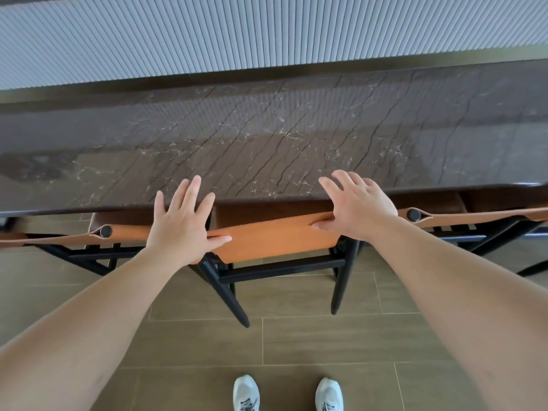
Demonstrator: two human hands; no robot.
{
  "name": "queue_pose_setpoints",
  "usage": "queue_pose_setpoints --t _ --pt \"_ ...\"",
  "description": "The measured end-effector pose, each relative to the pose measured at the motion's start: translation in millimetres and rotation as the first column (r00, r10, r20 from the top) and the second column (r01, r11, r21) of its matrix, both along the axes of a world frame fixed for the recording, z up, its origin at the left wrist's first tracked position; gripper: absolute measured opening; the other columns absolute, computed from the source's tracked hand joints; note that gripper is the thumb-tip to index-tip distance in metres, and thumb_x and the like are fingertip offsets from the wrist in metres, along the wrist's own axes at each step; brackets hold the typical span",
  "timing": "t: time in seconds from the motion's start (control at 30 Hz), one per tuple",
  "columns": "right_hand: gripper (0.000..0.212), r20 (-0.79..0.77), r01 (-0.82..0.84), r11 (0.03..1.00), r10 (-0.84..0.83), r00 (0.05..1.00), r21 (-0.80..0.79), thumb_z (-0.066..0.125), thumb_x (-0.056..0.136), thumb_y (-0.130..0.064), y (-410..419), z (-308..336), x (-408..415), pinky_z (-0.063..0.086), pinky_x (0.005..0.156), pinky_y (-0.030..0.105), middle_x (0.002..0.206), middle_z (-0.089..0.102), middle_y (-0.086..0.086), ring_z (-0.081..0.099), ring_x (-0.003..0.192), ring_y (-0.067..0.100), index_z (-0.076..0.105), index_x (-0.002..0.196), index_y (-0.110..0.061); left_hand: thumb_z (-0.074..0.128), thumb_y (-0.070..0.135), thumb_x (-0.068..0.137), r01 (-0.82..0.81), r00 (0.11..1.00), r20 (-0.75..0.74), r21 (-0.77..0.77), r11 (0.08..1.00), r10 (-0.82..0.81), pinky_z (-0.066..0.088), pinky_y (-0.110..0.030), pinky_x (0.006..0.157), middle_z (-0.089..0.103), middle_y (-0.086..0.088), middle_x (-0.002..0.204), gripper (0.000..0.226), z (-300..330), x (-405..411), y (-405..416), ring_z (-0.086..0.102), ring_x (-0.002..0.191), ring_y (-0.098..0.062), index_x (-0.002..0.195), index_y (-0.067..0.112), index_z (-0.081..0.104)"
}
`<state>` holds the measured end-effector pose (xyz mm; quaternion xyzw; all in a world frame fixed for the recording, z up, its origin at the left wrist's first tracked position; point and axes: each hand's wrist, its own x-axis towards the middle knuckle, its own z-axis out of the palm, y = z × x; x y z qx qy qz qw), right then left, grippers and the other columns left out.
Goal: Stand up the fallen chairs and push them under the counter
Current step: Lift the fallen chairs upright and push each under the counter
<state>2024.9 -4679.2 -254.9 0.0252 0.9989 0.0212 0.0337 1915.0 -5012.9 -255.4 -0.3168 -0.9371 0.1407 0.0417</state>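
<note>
A chair with an orange leather backrest (pixel 272 237) and black legs stands upright in the middle, its seat tucked beneath the dark marble counter (pixel 267 137). My left hand (pixel 181 223) rests flat on the left end of that backrest, fingers spread and thumb lying along the leather. My right hand (pixel 355 207) lies on the right end, fingers spread over the counter's edge. Neither hand wraps around the backrest. A second chair (pixel 59 237) stands upright at the left and a third chair (pixel 474 216) at the right, both under the counter.
A ribbed grey wall panel (pixel 267 34) runs behind the counter. Brown floor tiles (pixel 326 339) lie below, with my two white shoes (pixel 246 393) at the bottom edge. The black chair legs (pixel 231 298) slant out toward me.
</note>
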Motion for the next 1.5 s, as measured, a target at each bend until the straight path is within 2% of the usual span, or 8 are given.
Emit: queue_pose_setpoints --t 0.17,0.37,0.53,0.7,0.8,1.0,1.23,1.5 --pt "0.09 -0.032 0.006 1.0 -0.005 0.999 0.009 0.051 0.077 -0.08 -16.5 -4.6 -15.0 0.043 0.1 0.045 0.141 0.04 0.006 0.043 0.127 0.028 0.028 0.143 -0.022 0.018 0.089 0.071 -0.006 1.0 0.019 -0.045 0.999 0.007 0.017 -0.061 0.117 0.006 -0.014 0.165 0.109 4.9 -31.1 -9.9 0.011 0.151 -0.032 0.153 0.019 0.029" --pt "0.089 -0.056 0.05 0.999 -0.049 0.997 0.008 0.051 0.079 -0.078 -41.6 -2.3 -28.9 0.044 0.101 0.045 0.143 0.04 0.009 0.044 0.129 0.03 0.028 0.143 -0.02 0.026 0.085 0.075 0.067 0.998 0.023 -0.062 0.996 -0.066 0.024 -0.061 0.115 0.018 -0.017 0.162 0.102 6.5 -66.4 -23.8 0.02 0.148 -0.033 0.147 0.015 0.04" --pt "0.08 -0.087 0.061 0.997 -0.058 0.995 0.04 0.049 0.083 -0.074 -76.8 -15.5 -30.1 0.047 0.091 0.041 0.135 0.046 0.009 0.049 0.119 0.029 0.036 0.138 -0.017 0.036 0.083 0.077 0.134 0.991 0.012 -0.073 0.988 -0.133 0.027 -0.062 0.113 0.024 -0.018 0.159 0.097 -5.6 -90.3 -48.4 0.025 0.145 -0.034 0.144 0.013 0.044" --pt "0.082 -0.089 0.064 0.996 -0.058 0.994 0.065 0.048 0.084 -0.075 -68.9 -11.3 -41.9 0.045 0.097 0.043 0.141 0.043 0.01 0.046 0.126 0.03 0.033 0.14 -0.018 0.035 0.084 0.076 0.111 0.992 0.057 -0.001 0.994 -0.111 0.017 -0.06 0.117 0.016 -0.017 0.16 0.1 -2.1 -98.5 -43.8 0.015 0.148 -0.032 0.147 0.014 0.036" --pt "0.083 -0.088 0.057 0.995 -0.05 0.995 0.078 0.047 0.083 -0.075 -74.3 -14.8 -38.4 0.045 0.097 0.042 0.142 0.042 0.009 0.045 0.126 0.029 0.033 0.141 -0.018 0.031 0.084 0.076 0.092 0.992 0.087 0.017 0.996 -0.093 0.015 -0.06 0.118 0.012 -0.017 0.161 0.101 -6.8 -92.4 -49.6 0.01 0.15 -0.032 0.15 0.015 0.03" --pt "0.085 -0.11 0.054 0.994 -0.044 0.993 0.093 0.05 0.081 -0.076 -72.9 -18.8 -30.7 0.045 0.096 0.041 0.14 0.045 0.009 0.047 0.123 0.028 0.039 0.141 -0.017 0.036 0.086 0.074 0.035 0.993 0.11 0.059 0.998 -0.041 0.016 -0.062 0.117 0.013 -0.017 0.162 0.103 -13.5 -75.7 -51.7 0.011 0.15 -0.033 0.151 0.019 0.026" --pt "0.087 -0.089 0.005 0.993 0.006 0.996 0.117 0.056 0.077 -0.076 -41.5 -25.0 -21.4 0.045 0.096 0.041 0.132 0.05 0.006 0.049 0.12 0.027 0.044 0.138 -0.016 0.045 0.084 0.074 -0.026 0.995 0.098 0.131 0.991 0.013 0.026 -0.06 0.114 0.023 -0.017 0.159 0.1 -35.8 -37.3 -39.2 0.021 0.148 -0.035 0.148 0.018 0.033" --pt "0.086 -0.092 -0.006 0.993 0.016 0.996 0.114 0.051 0.076 -0.079 -5.3 -32.0 -20.2 0.047 0.096 0.043 0.129 0.052 0.005 0.051 0.119 0.027 0.043 0.135 -0.018 0.046 0.084 0.072 -0.038 0.997 0.066 0.155 0.987 0.028 0.027 -0.059 0.114 0.023 -0.018 0.159 0.102 -38.4 -27.0 -5.6 0.023 0.147 -0.037 0.148 0.017 0.033"
